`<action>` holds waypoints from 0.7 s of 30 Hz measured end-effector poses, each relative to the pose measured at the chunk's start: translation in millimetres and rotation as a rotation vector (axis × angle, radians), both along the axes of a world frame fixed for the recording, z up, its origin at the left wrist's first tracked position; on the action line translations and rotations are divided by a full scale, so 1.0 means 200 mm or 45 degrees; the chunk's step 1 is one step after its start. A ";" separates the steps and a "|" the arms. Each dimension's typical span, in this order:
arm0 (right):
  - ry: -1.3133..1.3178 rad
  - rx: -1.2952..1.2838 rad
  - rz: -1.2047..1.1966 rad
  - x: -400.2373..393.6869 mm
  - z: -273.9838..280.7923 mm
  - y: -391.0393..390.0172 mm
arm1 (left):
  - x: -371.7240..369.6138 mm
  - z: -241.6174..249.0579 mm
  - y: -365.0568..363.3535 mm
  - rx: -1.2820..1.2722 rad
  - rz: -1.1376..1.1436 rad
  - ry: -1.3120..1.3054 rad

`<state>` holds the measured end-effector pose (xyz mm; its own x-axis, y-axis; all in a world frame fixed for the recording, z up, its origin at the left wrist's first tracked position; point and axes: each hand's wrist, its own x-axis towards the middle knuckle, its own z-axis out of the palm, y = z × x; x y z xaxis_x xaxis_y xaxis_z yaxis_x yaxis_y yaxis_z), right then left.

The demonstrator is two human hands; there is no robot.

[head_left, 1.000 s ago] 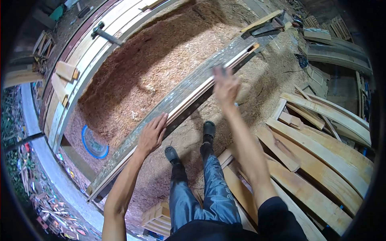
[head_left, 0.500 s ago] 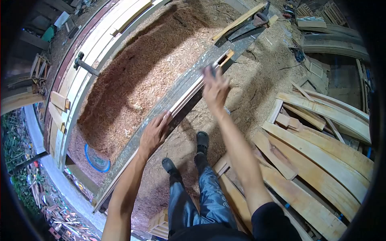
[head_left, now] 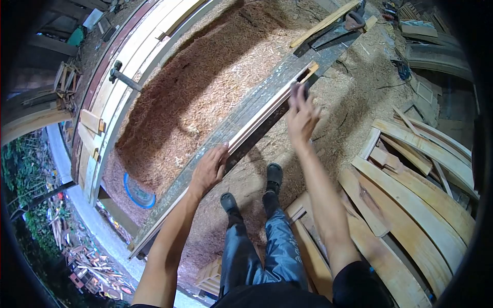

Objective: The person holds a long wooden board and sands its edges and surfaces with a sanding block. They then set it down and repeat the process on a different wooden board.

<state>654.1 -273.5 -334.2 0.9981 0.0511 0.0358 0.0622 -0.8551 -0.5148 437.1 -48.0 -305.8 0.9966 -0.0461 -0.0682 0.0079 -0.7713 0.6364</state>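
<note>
Blue-grey trousers [head_left: 239, 256] and dark shoes [head_left: 274, 177] are nearest, on sawdust-covered ground beside the worktop [head_left: 241, 110], a long weathered plank running diagonally. A narrow pale wooden strip [head_left: 264, 111] lies lengthwise near the worktop's person-side edge, its yellowish tip short of the far right end.

The left hand [head_left: 208, 168] rests over the strip around the middle of the worktop, its fingers close together; whether its grip clamps the strip or only presses on top, I cannot tell. The strip passes beneath that grip and runs out on both sides of it.

Farther along, the right hand [head_left: 303, 114] has its grip closed on a small dark block [head_left: 299, 90], which, through the motion blur, seems to touch the strip just before its tip. The strip lies under the block, and the right palm is off to the person's side of it.

To the right of the legs, broad curved boards [head_left: 411, 205] are stacked. At the worktop's far right end rest a handsaw [head_left: 336, 35] with a brown handle and a loose yellow batten [head_left: 323, 24].

Beyond the worktop, shavings [head_left: 205, 77] are heaped, and a hammer [head_left: 126, 80] lies across the edge of long pale boards [head_left: 126, 64].
</note>
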 end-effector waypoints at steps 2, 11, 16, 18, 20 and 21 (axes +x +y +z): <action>-0.245 0.082 0.066 -0.26 -0.13 0.09 | 0.01 -0.01 0.00 -0.016 -0.025 -0.028; 0.971 2.146 -0.401 -0.62 0.04 0.14 | 0.01 -0.01 0.01 -0.110 -0.009 0.124; 0.724 1.518 -0.229 -0.67 0.06 0.26 | 0.02 0.00 0.02 -0.178 -0.044 0.059; 0.674 1.268 -0.239 -0.69 0.00 0.30 | 0.00 0.00 0.03 -0.224 -0.036 0.065; 0.486 1.301 -0.285 -0.71 -0.04 0.35 | -0.02 -0.01 0.07 -0.198 -0.072 0.009; 0.418 1.101 -0.334 -0.73 -0.05 0.37 | -0.04 0.01 0.08 -0.192 -0.097 0.032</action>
